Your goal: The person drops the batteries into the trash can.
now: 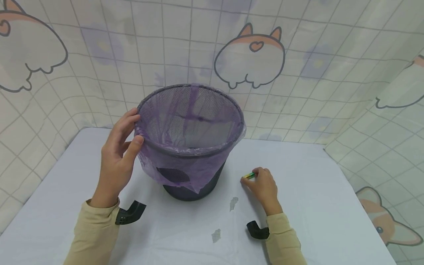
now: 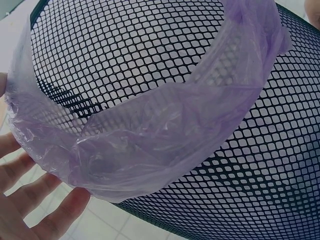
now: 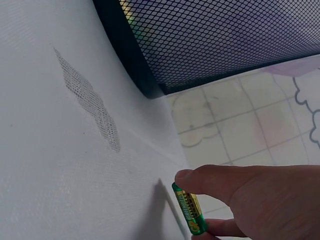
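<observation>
A black mesh wastebasket (image 1: 193, 197) stands upright on the white table, lined with a thin purple plastic bag (image 1: 195, 169) folded out over its rim. My left hand (image 1: 117, 158) rests against the left side of the rim, its fingertips and thumb touching the bag from outside. In the left wrist view its extended fingers (image 2: 42, 192) lie along the bag's edge. Right of the basket, my right hand (image 1: 265, 186) pinches a small green and gold battery (image 3: 189, 210) between thumb and fingers, low over the table.
Two grey mesh-textured patches (image 1: 233, 203) mark the table (image 1: 179, 235) in front of the basket. Behind and beside the table hangs a gridded cloth (image 1: 185, 44) with cartoon dogs. Yellow-green colour shows through the mesh in the right wrist view. Black mounts (image 1: 130, 212) sit on both wrists.
</observation>
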The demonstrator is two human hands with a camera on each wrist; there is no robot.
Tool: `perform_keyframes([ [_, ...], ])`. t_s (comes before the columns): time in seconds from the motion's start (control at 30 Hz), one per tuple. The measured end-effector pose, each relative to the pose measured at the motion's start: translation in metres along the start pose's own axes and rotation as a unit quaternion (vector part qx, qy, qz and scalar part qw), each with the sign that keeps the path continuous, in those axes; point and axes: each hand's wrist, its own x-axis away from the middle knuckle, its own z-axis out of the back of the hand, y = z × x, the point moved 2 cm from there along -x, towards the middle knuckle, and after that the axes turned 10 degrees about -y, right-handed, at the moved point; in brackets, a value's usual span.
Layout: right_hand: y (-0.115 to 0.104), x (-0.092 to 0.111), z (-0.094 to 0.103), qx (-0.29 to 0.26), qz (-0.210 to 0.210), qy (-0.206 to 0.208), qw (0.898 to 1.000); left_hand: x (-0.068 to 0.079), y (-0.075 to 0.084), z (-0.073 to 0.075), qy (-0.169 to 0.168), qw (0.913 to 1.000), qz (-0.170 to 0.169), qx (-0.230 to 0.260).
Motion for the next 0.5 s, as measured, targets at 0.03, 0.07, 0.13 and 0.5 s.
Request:
perform_keyframes([
  [0.03, 0.000, 0.000, 0.001, 0.000, 0.002, 0.002, 1.000, 0.000, 0.001, 0.000, 0.000, 1.0000, -0.002, -0.003],
  [0.07, 0.000, 0.000, 0.002, 0.001, 0.005, 0.004, 1.000, 0.000, 0.001, 0.000, -0.001, 1.0000, -0.003, -0.004],
  [0.13, 0.000, 0.001, 0.004, 0.000, 0.010, 0.008, 1.000, 0.000, 0.001, 0.000, -0.001, 1.0000, -0.005, -0.006],
  [0.5, -0.005, 0.006, 0.019, -0.024, 0.041, 0.022, 0.999, 0.001, -0.003, 0.000, 0.000, 0.9999, -0.002, -0.014],
])
